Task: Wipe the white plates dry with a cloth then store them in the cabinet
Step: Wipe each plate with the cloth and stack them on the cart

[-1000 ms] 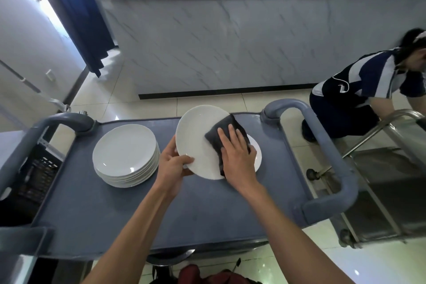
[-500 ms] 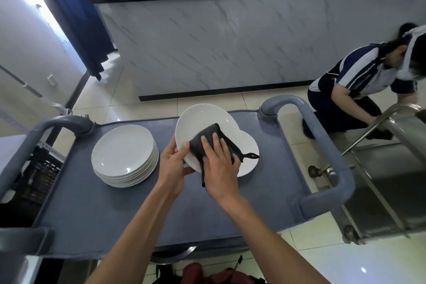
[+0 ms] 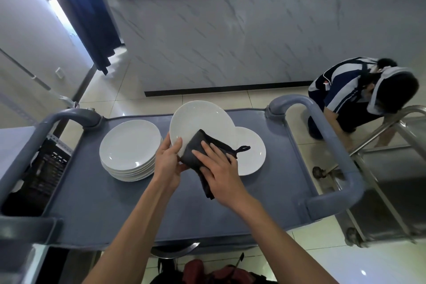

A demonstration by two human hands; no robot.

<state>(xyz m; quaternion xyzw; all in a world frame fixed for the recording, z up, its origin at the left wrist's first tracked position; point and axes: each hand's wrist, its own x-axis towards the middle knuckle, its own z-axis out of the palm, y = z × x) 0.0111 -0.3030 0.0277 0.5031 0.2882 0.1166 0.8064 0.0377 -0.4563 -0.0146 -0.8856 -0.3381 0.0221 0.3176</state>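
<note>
My left hand (image 3: 169, 163) grips the tilted plate (image 3: 198, 122) by its rim; my right hand (image 3: 221, 168) presses the cloth (image 3: 202, 152) on it. Stack (image 3: 130, 150) left of my grip apparently unwiped; nothing stored.

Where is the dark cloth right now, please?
In the head view, the dark cloth lies centre-frame under the right hand, pressed against the tilted white plate that the left hand holds.
</note>
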